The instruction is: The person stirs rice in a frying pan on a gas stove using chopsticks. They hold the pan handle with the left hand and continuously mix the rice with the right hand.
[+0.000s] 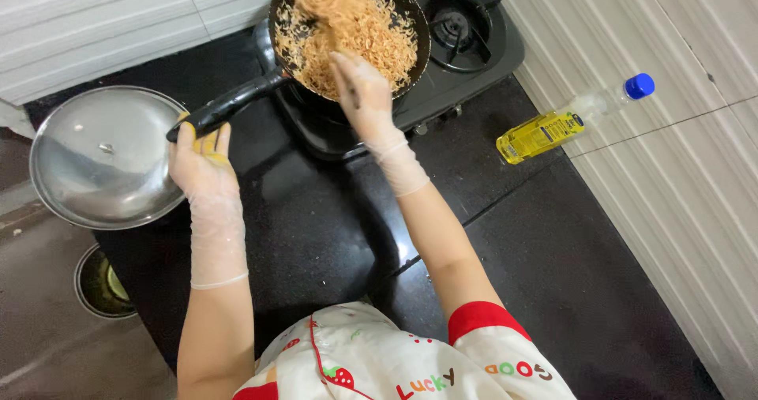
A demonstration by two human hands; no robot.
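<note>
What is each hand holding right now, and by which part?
The left hand grips the frying pan by the end of its black handle. The right hand grips a stirring utensil's handle over the noodles; the utensil is mostly hidden.

Left arm: bare forearm reached forward near the counter's left edge.
Left hand (204,161): clear glove to mid-forearm, fingers curled shut in a grip.
Right arm: stretched toward the counter's far edge.
Right hand (362,90): gloved past the wrist, palm down, fingers closed in a grasp.
</note>
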